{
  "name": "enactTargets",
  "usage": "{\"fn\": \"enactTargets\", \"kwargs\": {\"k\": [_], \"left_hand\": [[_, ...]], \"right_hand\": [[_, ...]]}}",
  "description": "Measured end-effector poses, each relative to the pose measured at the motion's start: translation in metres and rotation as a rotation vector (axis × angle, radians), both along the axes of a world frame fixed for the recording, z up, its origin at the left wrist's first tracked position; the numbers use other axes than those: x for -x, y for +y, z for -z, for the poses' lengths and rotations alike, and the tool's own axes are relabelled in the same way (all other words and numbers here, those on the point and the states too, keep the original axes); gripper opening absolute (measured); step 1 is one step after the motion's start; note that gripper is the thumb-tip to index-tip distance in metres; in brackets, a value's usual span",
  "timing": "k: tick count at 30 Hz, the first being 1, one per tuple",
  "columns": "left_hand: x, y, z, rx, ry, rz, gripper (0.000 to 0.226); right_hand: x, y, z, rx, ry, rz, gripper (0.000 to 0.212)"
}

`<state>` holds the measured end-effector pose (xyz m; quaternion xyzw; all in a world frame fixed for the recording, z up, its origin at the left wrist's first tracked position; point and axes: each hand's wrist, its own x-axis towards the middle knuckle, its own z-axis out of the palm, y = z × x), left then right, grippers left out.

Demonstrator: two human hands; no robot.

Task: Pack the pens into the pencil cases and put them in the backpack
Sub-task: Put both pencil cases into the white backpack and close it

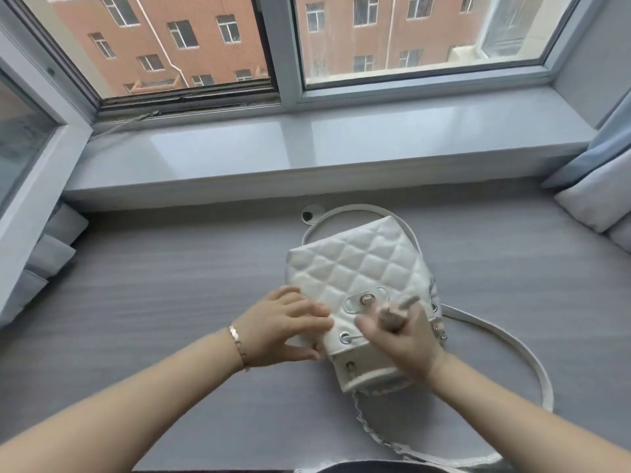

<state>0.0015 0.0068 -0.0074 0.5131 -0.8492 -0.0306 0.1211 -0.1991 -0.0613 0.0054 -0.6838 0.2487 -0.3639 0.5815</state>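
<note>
A white quilted backpack (355, 268) lies flat on the grey desk, flap down, its metal clasp (366, 299) facing up. My left hand (286, 326) rests against the bag's left side, with straight fingers on the flap's edge and the thumb lower down. My right hand (399, 339) hovers over the bag's lower right part, just beside the clasp. It is blurred by motion and its fingers look bent. No pens or pencil cases are in view.
The bag's white straps (505, 339) loop over the desk to the right and toward me. A round cable hole (311, 213) sits behind the bag. A wide windowsill (307, 155) and windows lie beyond, with curtains at both sides.
</note>
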Motion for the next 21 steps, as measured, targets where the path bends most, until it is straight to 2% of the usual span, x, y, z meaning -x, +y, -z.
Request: {"fn": "enactTargets", "kwargs": {"k": [3,5,7,9,12,16,19,21], "left_hand": [[0.003,-0.037,-0.027,-0.183,-0.052,0.125,0.054],[0.019,-0.065,-0.038,-0.272,-0.172,0.177,0.084],[0.040,-0.085,-0.041,-0.373,-0.352,0.268,0.112],[0.059,-0.097,-0.037,-0.467,-0.497,0.361,0.126],[0.076,-0.103,-0.027,-0.571,-0.608,0.388,0.130],[0.092,-0.100,-0.014,-0.573,-0.720,0.294,0.131],[0.095,-0.096,-0.004,-0.545,-0.703,0.253,0.130],[0.089,-0.098,0.001,-0.516,-0.656,0.231,0.117]], "right_hand": [[0.007,0.010,0.010,0.262,0.169,-0.034,0.046],[0.010,0.010,0.009,0.483,0.270,-0.041,0.041],[0.013,0.010,0.008,0.591,0.261,-0.055,0.036],[0.015,0.011,0.008,0.612,0.235,-0.065,0.034],[0.018,0.015,0.011,0.555,0.204,-0.073,0.034],[0.017,0.015,0.006,0.424,0.136,-0.005,0.035],[0.015,0.025,0.005,0.378,0.095,0.046,0.034],[0.016,0.032,0.004,0.370,0.118,0.061,0.035]]}}
